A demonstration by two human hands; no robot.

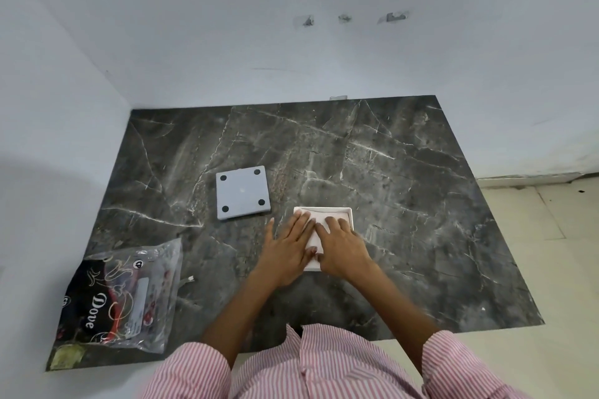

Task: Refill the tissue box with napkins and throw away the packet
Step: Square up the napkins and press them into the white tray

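Striped pink sleeves sit closest to me, arms reaching out over the dark marbled surface [405,172]. I see my left hand [287,251] and right hand [340,244] side by side, spread flat, pressing the white napkins [316,248] into the open tissue box [348,212]. Its grey lid [243,193] lies just left, feet up. Well to the left lies the packet [123,295].

The only readable text is the brand name "Dove", printed in white letters on the black part of the crinkled clear plastic packet [120,298] lying at the near left corner of the dark marble-patterned tabletop [405,178].
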